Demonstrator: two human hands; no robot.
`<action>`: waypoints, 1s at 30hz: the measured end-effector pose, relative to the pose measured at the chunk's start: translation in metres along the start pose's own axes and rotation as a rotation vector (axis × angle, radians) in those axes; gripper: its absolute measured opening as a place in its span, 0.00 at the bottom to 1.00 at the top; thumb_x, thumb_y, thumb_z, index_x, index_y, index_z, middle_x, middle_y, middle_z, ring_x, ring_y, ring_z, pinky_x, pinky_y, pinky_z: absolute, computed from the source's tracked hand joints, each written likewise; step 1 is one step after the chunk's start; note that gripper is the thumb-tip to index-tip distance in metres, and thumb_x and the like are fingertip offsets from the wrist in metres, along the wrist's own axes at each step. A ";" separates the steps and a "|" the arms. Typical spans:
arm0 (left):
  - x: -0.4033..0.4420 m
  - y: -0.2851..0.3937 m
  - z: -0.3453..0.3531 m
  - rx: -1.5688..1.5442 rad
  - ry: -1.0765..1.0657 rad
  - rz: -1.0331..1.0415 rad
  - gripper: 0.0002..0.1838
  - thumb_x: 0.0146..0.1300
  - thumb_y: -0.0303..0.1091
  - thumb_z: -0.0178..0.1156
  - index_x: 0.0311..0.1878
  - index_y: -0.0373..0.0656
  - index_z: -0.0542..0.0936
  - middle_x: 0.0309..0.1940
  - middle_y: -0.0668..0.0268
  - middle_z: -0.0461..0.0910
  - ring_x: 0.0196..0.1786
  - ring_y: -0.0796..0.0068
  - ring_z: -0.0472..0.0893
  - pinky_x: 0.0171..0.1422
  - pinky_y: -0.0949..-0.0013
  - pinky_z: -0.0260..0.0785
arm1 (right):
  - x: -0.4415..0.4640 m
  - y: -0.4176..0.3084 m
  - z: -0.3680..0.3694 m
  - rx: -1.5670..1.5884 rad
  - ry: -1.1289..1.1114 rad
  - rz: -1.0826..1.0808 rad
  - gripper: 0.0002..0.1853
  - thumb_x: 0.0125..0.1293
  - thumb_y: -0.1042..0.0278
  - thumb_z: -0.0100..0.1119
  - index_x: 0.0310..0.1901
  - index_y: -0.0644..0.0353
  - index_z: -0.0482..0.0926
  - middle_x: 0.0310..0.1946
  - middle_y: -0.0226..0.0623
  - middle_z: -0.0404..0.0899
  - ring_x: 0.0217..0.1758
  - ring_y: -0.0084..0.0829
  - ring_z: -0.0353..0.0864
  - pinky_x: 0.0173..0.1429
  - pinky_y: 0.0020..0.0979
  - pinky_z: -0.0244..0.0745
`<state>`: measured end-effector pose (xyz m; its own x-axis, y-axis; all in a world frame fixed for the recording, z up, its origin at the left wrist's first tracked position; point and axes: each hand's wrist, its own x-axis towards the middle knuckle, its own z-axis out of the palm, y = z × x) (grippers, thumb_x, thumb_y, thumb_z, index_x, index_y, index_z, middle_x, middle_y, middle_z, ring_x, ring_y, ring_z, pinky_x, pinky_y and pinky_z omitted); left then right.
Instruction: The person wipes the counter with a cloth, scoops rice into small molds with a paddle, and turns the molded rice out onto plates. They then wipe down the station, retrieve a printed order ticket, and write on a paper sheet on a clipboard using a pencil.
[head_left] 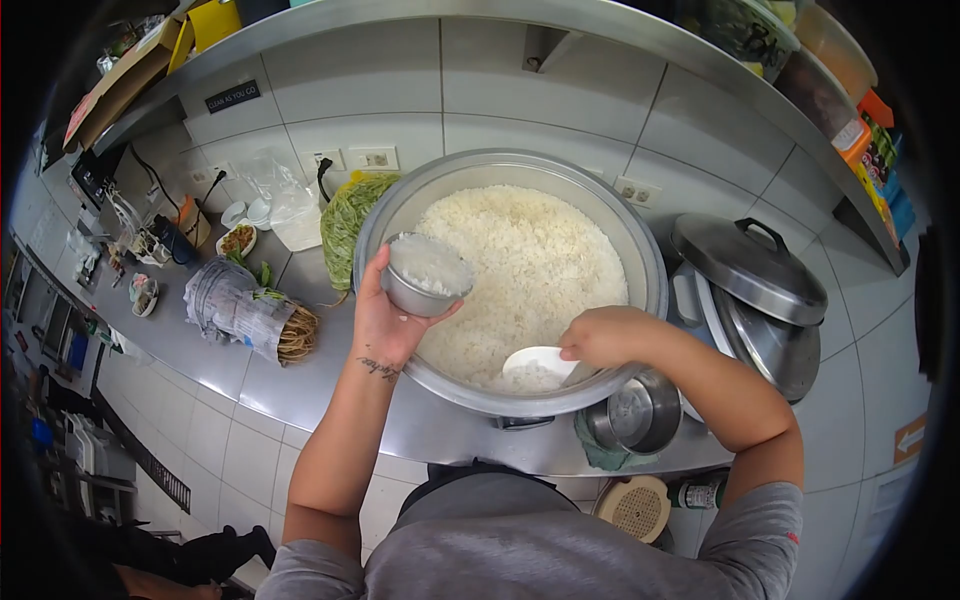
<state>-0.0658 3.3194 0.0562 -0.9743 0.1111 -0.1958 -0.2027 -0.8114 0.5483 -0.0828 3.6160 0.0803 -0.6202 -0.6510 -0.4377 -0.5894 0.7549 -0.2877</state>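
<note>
A wide metal pot (pixel 648 250) full of cooked white rice (pixel 530 250) stands on the counter in front of me. My left hand (pixel 385 325) grips a small metal bowl (pixel 425 292) from below, over the pot's left rim. Rice fills that bowl to about its brim. In my right hand (pixel 603 338) is a white rice paddle (pixel 530 360), its blade down in the rice near the pot's front edge. Some rice lies on the blade. My fingers hide most of the paddle's handle.
Right of the pot are a metal lid (pixel 755 275) and a small steel pot (pixel 648 415). To the left lie a paper-wrapped bundle of roots (pixel 240 310), a bag of greens (pixel 350 225) and a small dish (pixel 237 240). A metal shelf (pixel 400 10) overhangs the counter. Another person's legs (pixel 200 555) show lower left.
</note>
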 end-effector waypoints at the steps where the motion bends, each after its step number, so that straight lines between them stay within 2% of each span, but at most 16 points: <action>1: 0.000 0.001 -0.003 0.009 -0.031 -0.011 0.36 0.65 0.57 0.55 0.71 0.49 0.62 0.69 0.56 0.64 0.72 0.50 0.63 0.68 0.34 0.60 | 0.002 0.013 -0.005 -0.011 0.000 -0.001 0.13 0.66 0.61 0.54 0.40 0.61 0.84 0.24 0.45 0.81 0.25 0.38 0.81 0.30 0.38 0.74; 3: 0.001 0.002 -0.005 0.044 -0.025 -0.001 0.35 0.64 0.56 0.56 0.70 0.49 0.63 0.69 0.57 0.65 0.71 0.50 0.64 0.68 0.35 0.60 | 0.002 0.035 -0.021 0.517 -0.313 0.296 0.14 0.71 0.57 0.52 0.44 0.56 0.84 0.18 0.35 0.75 0.15 0.25 0.70 0.21 0.30 0.65; 4: 0.003 0.003 -0.006 0.085 -0.014 0.002 0.35 0.64 0.55 0.57 0.69 0.49 0.64 0.68 0.58 0.65 0.70 0.50 0.65 0.68 0.37 0.59 | -0.003 0.037 -0.029 0.676 -0.282 0.322 0.14 0.72 0.58 0.51 0.49 0.53 0.83 0.16 0.29 0.71 0.13 0.17 0.61 0.17 0.24 0.58; 5: 0.005 0.001 -0.005 0.082 -0.021 0.012 0.35 0.64 0.55 0.57 0.69 0.49 0.64 0.68 0.58 0.65 0.70 0.50 0.65 0.68 0.37 0.59 | -0.005 0.035 -0.035 0.665 -0.276 0.321 0.14 0.72 0.58 0.51 0.49 0.53 0.83 0.16 0.29 0.71 0.13 0.17 0.61 0.17 0.24 0.58; 7: 0.011 -0.010 0.001 0.107 0.028 -0.024 0.35 0.62 0.55 0.59 0.68 0.50 0.65 0.68 0.59 0.66 0.69 0.51 0.66 0.68 0.36 0.57 | -0.014 0.025 -0.046 0.762 0.078 0.303 0.14 0.72 0.59 0.51 0.49 0.56 0.82 0.15 0.30 0.70 0.13 0.19 0.61 0.18 0.25 0.57; 8: 0.012 -0.016 0.007 0.110 0.023 -0.023 0.35 0.62 0.55 0.59 0.68 0.50 0.65 0.68 0.59 0.66 0.69 0.51 0.66 0.68 0.36 0.57 | -0.013 0.011 -0.050 0.699 0.218 0.282 0.16 0.71 0.65 0.50 0.56 0.58 0.80 0.20 0.36 0.74 0.16 0.24 0.69 0.20 0.28 0.65; 9: 0.014 -0.025 0.014 0.098 0.041 -0.054 0.35 0.61 0.55 0.60 0.68 0.51 0.65 0.68 0.59 0.66 0.69 0.51 0.67 0.68 0.36 0.57 | -0.004 0.001 -0.040 0.701 0.224 0.285 0.16 0.71 0.65 0.50 0.56 0.58 0.80 0.20 0.36 0.74 0.16 0.24 0.69 0.20 0.28 0.65; 11: 0.016 -0.036 0.030 0.095 0.050 -0.094 0.34 0.61 0.55 0.60 0.67 0.51 0.66 0.68 0.59 0.66 0.69 0.51 0.67 0.67 0.35 0.57 | 0.017 -0.023 -0.004 0.011 0.705 0.208 0.23 0.68 0.71 0.47 0.65 0.59 0.71 0.28 0.45 0.78 0.24 0.33 0.77 0.27 0.35 0.74; 13: 0.012 -0.039 0.046 0.055 0.077 -0.141 0.36 0.61 0.55 0.60 0.68 0.50 0.63 0.68 0.61 0.66 0.70 0.55 0.65 0.66 0.37 0.59 | 0.022 -0.059 0.021 -0.270 0.713 0.166 0.31 0.66 0.75 0.45 0.72 0.60 0.60 0.34 0.49 0.79 0.30 0.40 0.80 0.34 0.41 0.78; 15: 0.017 -0.039 0.038 0.011 0.006 -0.141 0.36 0.60 0.56 0.59 0.68 0.51 0.64 0.68 0.60 0.66 0.69 0.55 0.66 0.67 0.37 0.59 | 0.019 -0.052 0.010 -0.271 0.748 0.152 0.31 0.67 0.74 0.45 0.73 0.60 0.58 0.34 0.49 0.78 0.29 0.40 0.80 0.34 0.40 0.78; 18: 0.020 -0.033 0.031 -0.058 -0.088 -0.124 0.36 0.59 0.56 0.58 0.68 0.50 0.64 0.67 0.60 0.67 0.68 0.56 0.67 0.67 0.38 0.58 | 0.002 -0.031 -0.039 0.788 0.655 0.338 0.27 0.72 0.72 0.45 0.72 0.48 0.63 0.37 0.49 0.82 0.28 0.32 0.79 0.32 0.34 0.76; 21: 0.020 -0.030 0.032 -0.046 -0.139 -0.117 0.35 0.60 0.55 0.56 0.68 0.51 0.64 0.67 0.60 0.67 0.68 0.57 0.67 0.67 0.39 0.59 | -0.001 -0.045 -0.035 0.796 0.410 0.212 0.24 0.74 0.72 0.43 0.71 0.44 0.66 0.41 0.48 0.83 0.29 0.31 0.78 0.37 0.33 0.77; 23: 0.016 -0.031 0.037 -0.013 -0.159 -0.130 0.34 0.60 0.54 0.56 0.68 0.52 0.64 0.67 0.61 0.67 0.68 0.58 0.68 0.67 0.40 0.59 | 0.021 -0.042 0.004 0.674 0.622 -0.062 0.24 0.75 0.75 0.41 0.69 0.45 0.69 0.48 0.49 0.81 0.32 0.29 0.78 0.41 0.28 0.75; 25: 0.005 -0.037 0.047 0.136 -0.006 -0.045 0.33 0.62 0.52 0.55 0.69 0.55 0.62 0.66 0.62 0.67 0.67 0.59 0.68 0.66 0.40 0.61 | 0.016 -0.052 0.003 0.720 0.573 -0.020 0.24 0.75 0.74 0.41 0.69 0.46 0.69 0.42 0.44 0.81 0.30 0.28 0.77 0.41 0.28 0.75; 29: 0.009 -0.038 0.029 0.118 -0.071 -0.142 0.33 0.63 0.49 0.55 0.70 0.59 0.59 0.64 0.64 0.67 0.66 0.60 0.68 0.63 0.40 0.63 | 0.005 -0.036 -0.021 0.717 0.375 0.057 0.22 0.76 0.71 0.39 0.69 0.46 0.69 0.33 0.36 0.77 0.25 0.27 0.73 0.32 0.28 0.74; 30: 0.010 -0.038 0.027 0.136 -0.112 -0.123 0.33 0.62 0.49 0.56 0.70 0.59 0.59 0.64 0.64 0.66 0.65 0.60 0.69 0.63 0.39 0.63 | 0.001 -0.031 -0.035 0.890 0.355 0.123 0.24 0.76 0.71 0.38 0.69 0.42 0.69 0.27 0.33 0.73 0.21 0.22 0.67 0.27 0.24 0.68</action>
<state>-0.0706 3.3671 0.0552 -0.9448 0.2734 -0.1808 -0.3246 -0.7035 0.6322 -0.0832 3.5890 0.1184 -0.8580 -0.4389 -0.2668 0.0080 0.5079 -0.8614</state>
